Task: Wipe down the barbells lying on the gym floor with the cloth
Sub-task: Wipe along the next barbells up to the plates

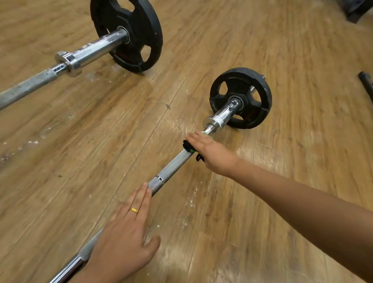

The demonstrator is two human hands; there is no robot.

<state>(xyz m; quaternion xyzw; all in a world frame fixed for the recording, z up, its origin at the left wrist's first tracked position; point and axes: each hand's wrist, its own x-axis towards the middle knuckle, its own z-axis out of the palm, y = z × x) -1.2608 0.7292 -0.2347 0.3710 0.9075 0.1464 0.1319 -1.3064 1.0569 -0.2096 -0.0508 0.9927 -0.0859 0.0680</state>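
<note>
1. Gym floor (215, 34): two barbells lie on it; no hand is on the far barbell (36, 82).
2. Near barbell (172, 168): being wiped, close to its collar.
3. Left hand (123, 247): fingers straight and together, steadying the shaft.
4. Right hand (209, 150): fingers together, pressing the cloth (187, 147) onto the bar. The next move is probably a firm slide along the knurling.
5. No writing is readable.
</note>
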